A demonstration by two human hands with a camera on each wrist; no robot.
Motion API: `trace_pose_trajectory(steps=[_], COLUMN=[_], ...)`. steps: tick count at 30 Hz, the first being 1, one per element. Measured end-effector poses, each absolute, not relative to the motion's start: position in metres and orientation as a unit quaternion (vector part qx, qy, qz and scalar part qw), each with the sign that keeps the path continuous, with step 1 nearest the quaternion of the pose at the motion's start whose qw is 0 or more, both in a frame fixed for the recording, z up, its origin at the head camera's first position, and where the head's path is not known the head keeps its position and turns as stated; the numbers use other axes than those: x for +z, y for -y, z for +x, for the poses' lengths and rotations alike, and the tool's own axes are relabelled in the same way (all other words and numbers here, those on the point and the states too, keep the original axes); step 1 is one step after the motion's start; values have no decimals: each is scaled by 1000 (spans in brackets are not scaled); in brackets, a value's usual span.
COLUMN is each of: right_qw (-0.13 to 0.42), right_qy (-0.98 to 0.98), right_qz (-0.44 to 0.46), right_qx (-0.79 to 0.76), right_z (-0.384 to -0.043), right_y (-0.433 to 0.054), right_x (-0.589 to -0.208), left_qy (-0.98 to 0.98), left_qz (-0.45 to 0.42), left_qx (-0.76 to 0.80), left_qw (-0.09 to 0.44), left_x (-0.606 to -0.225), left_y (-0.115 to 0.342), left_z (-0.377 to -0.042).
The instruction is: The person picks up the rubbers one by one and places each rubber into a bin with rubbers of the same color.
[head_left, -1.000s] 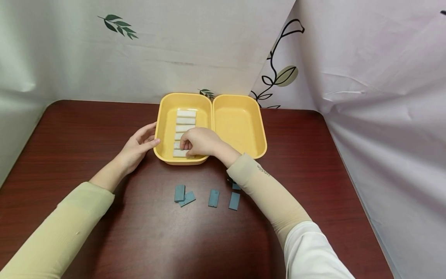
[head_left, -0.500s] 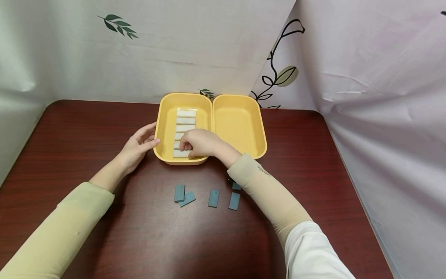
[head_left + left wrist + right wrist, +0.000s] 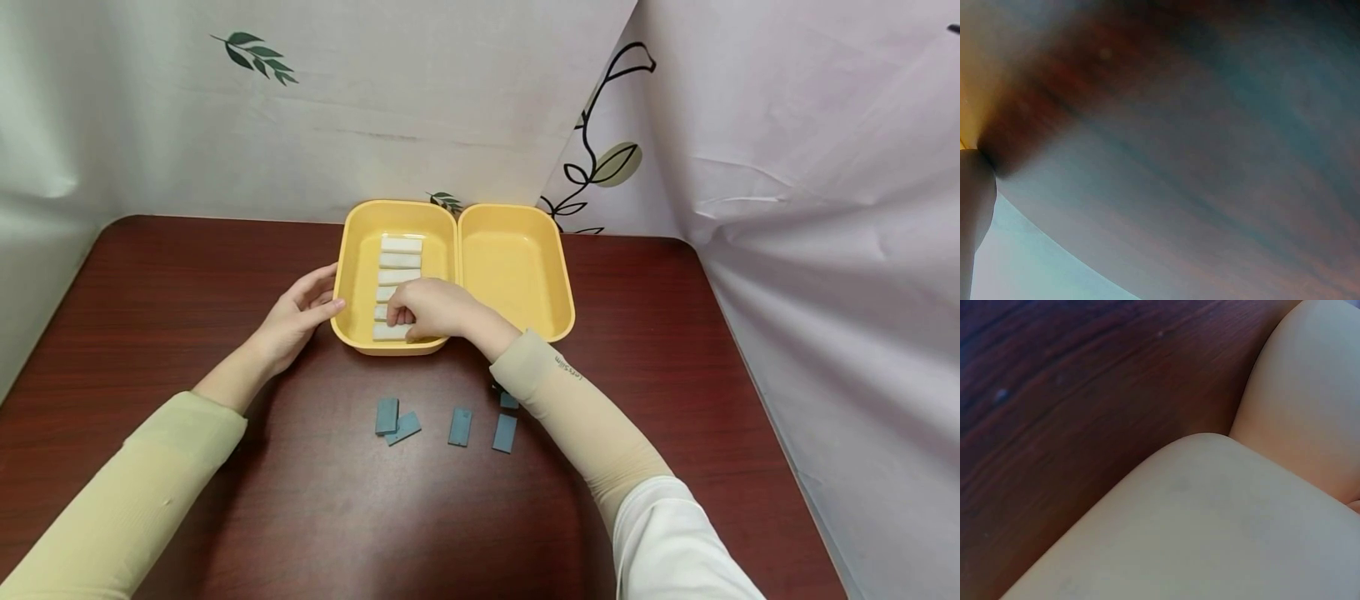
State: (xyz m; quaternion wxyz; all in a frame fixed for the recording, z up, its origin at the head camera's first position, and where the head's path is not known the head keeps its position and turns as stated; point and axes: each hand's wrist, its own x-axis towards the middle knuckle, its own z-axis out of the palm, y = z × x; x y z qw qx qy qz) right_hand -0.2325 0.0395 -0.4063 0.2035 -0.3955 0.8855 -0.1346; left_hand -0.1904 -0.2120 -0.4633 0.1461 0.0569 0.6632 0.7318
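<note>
A yellow box lies open at the back of the table, and its left half holds a column of several white tiles. My left hand holds this half at its left wall, thumb tip over the rim and fingers against the outside. My right hand reaches into the same half from the right. Its fingers are curled, and thumb and fingers pinch the right end of the nearest white tile. The hand covers part of the lower tiles. In the left wrist view, the thumb meets the yellow edge.
In front of the box lie blue-grey tiles: two overlapping ones, a single one, and another with one more partly hidden under the right sleeve. The box's right half has a bare floor. A patterned curtain hangs behind the dark red table.
My right hand has shifted very slightly right and toward me, baring a little more of the nearest white tile. My left hand and the box have stayed put.
</note>
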Motion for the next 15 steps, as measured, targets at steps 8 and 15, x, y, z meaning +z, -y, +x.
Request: trace_pose_trajectory(steps=[8, 15], right_qw=[200, 177], right_qy=[-877, -876], right_qz=[-398, -387], right_qx=[-179, -228], right_z=[-235, -238], right_y=[-43, -45], right_x=[-406, -408], left_qy=[-661, -663], left_qz=[58, 59], left_qx=[734, 732], left_qw=[143, 142], left_x=[-464, -463], left_y=[212, 212], left_z=[-190, -190])
